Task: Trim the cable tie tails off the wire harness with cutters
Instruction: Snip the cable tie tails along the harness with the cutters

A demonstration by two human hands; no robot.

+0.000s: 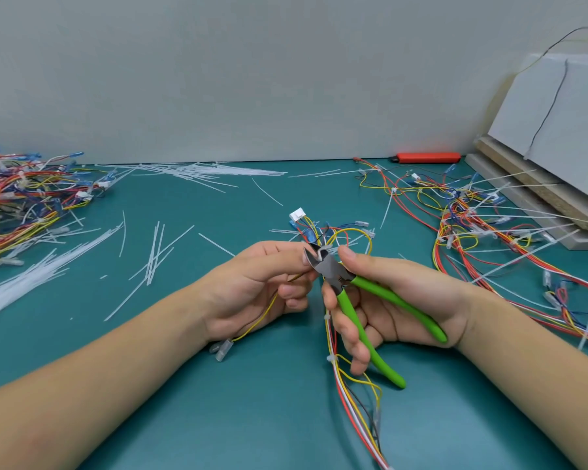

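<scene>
My right hand (398,296) grips green-handled cutters (364,300), the handles spread apart and the jaws open around a white cable tie (320,253) at the centre. My left hand (265,283) pinches the wire harness (350,385) just left of the jaws. The harness's red, yellow, white and black wires trail down toward the near edge, with a white connector (297,214) lying beyond the hands. A clear terminal (222,347) hangs below my left wrist.
A pile of harnesses (21,198) lies at the far left, another with long uncut tie tails (489,225) at the right. Several cut white tails (153,256) litter the green mat. A red tool (428,157) lies by the wall; stacked boards (540,147) lean at right.
</scene>
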